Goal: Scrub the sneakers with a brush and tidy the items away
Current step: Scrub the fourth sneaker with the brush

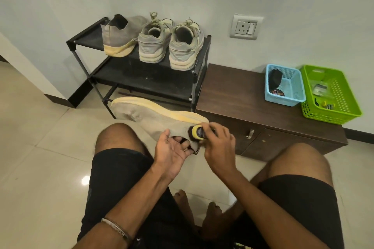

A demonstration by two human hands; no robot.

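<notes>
Nearest, the left hand [172, 150] grips the collar of the grey knit sneaker with yellow sole [149, 116]. The right hand [219, 144] grips a yellow-backed brush [198, 132] against the heel; the sneaker's length runs far-left, toe away.

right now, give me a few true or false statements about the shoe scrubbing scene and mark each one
1. The right hand grips the brush against the held sneaker. True.
2. Three shoes stand on the rack top shelf. True.
3. The blue basket sits on the floor. False: it sits on the brown cabinet.
4. The green basket is left of the blue one. False: it is to its right.
5. The left hand holds the sneaker. True.
</notes>
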